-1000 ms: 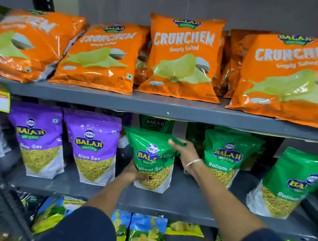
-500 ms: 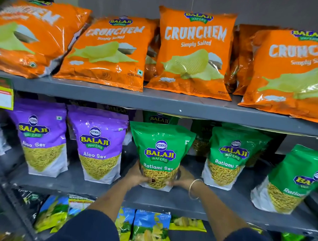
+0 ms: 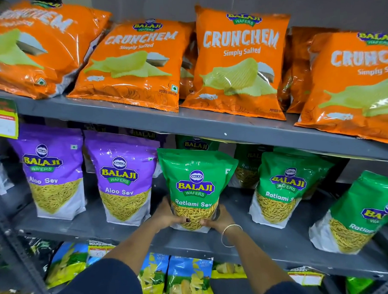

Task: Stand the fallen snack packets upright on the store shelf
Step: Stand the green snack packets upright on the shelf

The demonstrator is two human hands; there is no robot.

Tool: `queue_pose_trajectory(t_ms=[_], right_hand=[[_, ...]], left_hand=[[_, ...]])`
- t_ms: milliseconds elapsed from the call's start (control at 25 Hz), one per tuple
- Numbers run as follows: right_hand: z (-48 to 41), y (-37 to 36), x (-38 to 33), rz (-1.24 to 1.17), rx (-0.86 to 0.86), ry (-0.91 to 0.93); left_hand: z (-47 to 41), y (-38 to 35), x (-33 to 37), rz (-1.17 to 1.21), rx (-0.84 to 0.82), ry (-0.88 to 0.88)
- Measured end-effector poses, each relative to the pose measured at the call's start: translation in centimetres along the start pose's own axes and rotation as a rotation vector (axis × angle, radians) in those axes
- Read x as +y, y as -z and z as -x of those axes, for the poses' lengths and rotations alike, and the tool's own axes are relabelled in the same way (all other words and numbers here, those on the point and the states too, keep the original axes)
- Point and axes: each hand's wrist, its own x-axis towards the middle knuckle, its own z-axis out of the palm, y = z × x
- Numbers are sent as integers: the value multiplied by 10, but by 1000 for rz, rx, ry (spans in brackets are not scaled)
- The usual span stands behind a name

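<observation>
Gripping green Ratlami Sev pouch (image 3: 195, 187) at base w/ both hands — left hand (image 3: 166, 214) & right hand (image 3: 219, 218) clamped on lower corners, pouch standing upright on middle shelf (image 3: 273, 246). Probably light, crinkly, slippery — holding low looks steadiest.

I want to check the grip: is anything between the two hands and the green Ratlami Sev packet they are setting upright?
Nothing visible. The left hand and right hand both touch the bottom of the green packet directly, and it stands on the shelf apart from its neighbours.
</observation>
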Motion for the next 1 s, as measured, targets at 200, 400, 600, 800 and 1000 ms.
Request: queue_pose_trajectory(t_ms=[200,400,600,800,1000], right_hand=[[20,50,21,170,269,-168],[35,147,39,129,607,-263],[10,215,50,54,388,-192],[-18,229,72,-202,35,33],[24,214,35,-314,-143,151]], left_hand=[[16,-2,34,-558,-649,550],[13,-74,103,-367,-555,81],[-22,-158,151,3,-167,-237],[-29,-198,163,322,-109,-190],[-5,-174,140,365,-65,-178]])
